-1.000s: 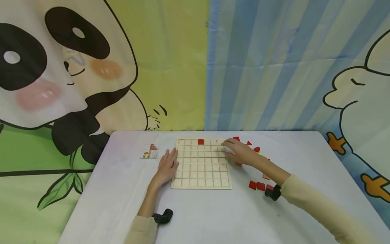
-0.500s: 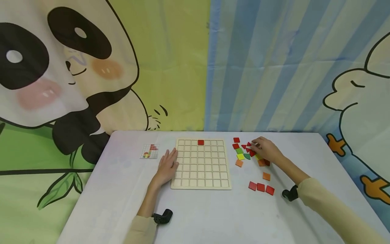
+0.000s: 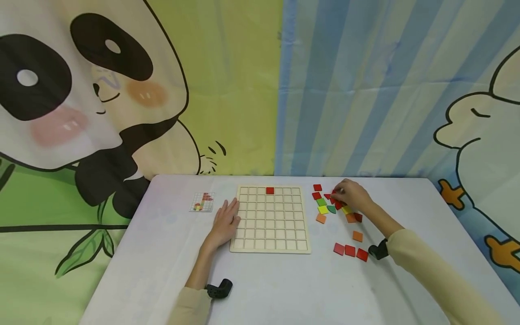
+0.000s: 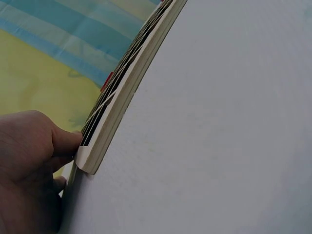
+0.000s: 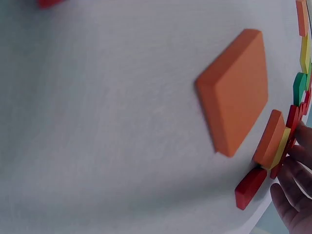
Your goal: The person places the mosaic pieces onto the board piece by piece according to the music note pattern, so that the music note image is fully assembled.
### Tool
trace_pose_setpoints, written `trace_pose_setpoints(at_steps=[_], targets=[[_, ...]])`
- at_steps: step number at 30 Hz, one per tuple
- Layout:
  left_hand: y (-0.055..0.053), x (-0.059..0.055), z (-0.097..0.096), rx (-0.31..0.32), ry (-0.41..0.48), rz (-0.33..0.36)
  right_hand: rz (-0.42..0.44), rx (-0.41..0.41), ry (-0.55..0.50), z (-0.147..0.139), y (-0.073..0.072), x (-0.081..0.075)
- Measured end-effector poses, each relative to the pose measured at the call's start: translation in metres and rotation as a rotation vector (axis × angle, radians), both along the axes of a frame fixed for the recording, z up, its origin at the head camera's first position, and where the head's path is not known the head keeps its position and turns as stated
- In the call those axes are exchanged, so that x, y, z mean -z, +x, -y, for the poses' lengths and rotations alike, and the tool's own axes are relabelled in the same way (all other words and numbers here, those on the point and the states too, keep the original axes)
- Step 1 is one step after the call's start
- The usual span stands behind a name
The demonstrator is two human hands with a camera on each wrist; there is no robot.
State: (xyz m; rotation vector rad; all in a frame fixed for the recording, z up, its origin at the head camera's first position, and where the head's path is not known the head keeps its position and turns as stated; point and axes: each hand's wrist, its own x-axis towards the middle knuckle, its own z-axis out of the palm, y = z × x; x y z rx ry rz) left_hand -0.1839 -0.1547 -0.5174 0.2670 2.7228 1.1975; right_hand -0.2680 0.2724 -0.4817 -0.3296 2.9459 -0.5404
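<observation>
A pale wooden grid board [image 3: 270,220] lies on the table with one red square tile [image 3: 270,190] in its top row. My left hand [image 3: 224,224] rests along the board's left edge, fingers extended; in the left wrist view its thumb [image 4: 66,141] touches the board's corner. To the right of the board, my right hand [image 3: 352,195] reaches into a cluster of loose tiles, its fingertips down among red triangle tiles [image 3: 327,196]. Whether a tile is pinched there is hidden. In the right wrist view, the fingers [image 5: 292,180] are beside red, yellow and orange pieces.
A small printed pattern card [image 3: 201,202] lies left of the board. Green [image 3: 321,201], yellow [image 3: 322,210] and orange tiles [image 3: 321,218] lie near the right hand. Nearer the front are another orange tile [image 3: 357,236] and a row of red square tiles [image 3: 350,250].
My right hand has moved from the board's upper right edge rightward to the tile cluster, and has stayed there since half a second ago. The left hand keeps its place.
</observation>
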Motion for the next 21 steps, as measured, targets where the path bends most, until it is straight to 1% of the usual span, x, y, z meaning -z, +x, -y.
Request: trace_pose_setpoints(at_steps=[2, 6, 9, 12, 17, 19, 21], targets=[[0.0, -0.0002, -0.0004, 0.002, -0.004, 0.009, 0.008, 0.013, -0.001, 0.0008, -0.0003, 0.0007], [-0.0001, -0.0008, -0.0007, 0.0, 0.009, 0.0, 0.018, 0.029, -0.005, 0.0027, -0.0004, 0.0006], [0.0003, -0.0006, -0.001, -0.001, 0.013, -0.007, 0.023, 0.019, -0.005, 0.0027, -0.0011, 0.0001], [0.0004, -0.0002, -0.0006, 0.001, 0.003, -0.005, 0.022, -0.01, -0.02, 0.0029, -0.0028, -0.0011], [-0.0002, 0.0008, -0.0003, -0.001, 0.001, -0.005, -0.016, -0.1, -0.038, 0.0044, -0.0055, -0.0026], [-0.0002, 0.0011, -0.0002, -0.003, -0.001, -0.008, -0.032, -0.118, -0.035, 0.0062, -0.0061, -0.0028], [-0.0002, 0.0014, -0.0003, -0.003, -0.004, -0.011, -0.038, -0.119, -0.031, 0.0084, -0.0064, -0.0021]])
